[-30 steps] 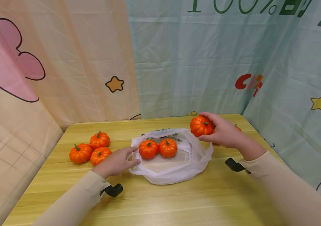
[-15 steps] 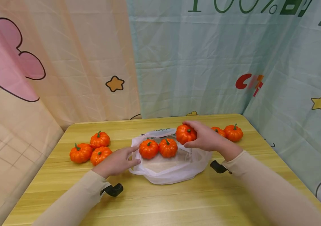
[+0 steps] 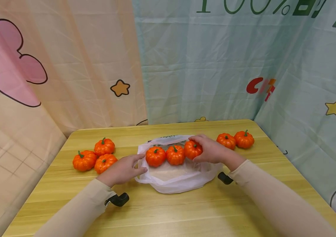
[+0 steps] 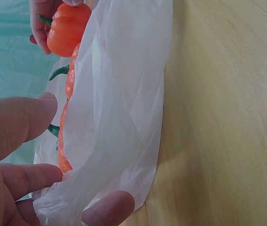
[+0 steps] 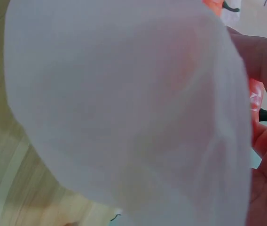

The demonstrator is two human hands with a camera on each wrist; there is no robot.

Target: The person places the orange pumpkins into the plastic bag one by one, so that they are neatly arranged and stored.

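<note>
A white plastic bag (image 3: 174, 187) lies on the table with its mouth spread wide. Two small orange pumpkins with green stems, a left one (image 3: 155, 156) and a middle one (image 3: 175, 155), sit side by side in it. My right hand (image 3: 210, 149) grips a third pumpkin (image 3: 193, 149) at the bag's right side, right beside the middle one. My left hand (image 3: 123, 169) holds the bag's left edge; in the left wrist view, bunched plastic (image 4: 63, 200) runs between its fingers. In the right wrist view, the bag's side (image 5: 124, 103) hides most of the held pumpkin.
Three more pumpkins (image 3: 84, 161) cluster on the table left of the bag, one partly behind my left hand. Two others (image 3: 226, 141) stand at the back right. Printed curtains (image 3: 185, 65) rise behind the wooden table (image 3: 168, 217).
My right hand has carried its pumpkin leftward and down, from the bag's back right to beside the middle pumpkin. The pumpkins at back right are now uncovered. My left hand has stayed put.
</note>
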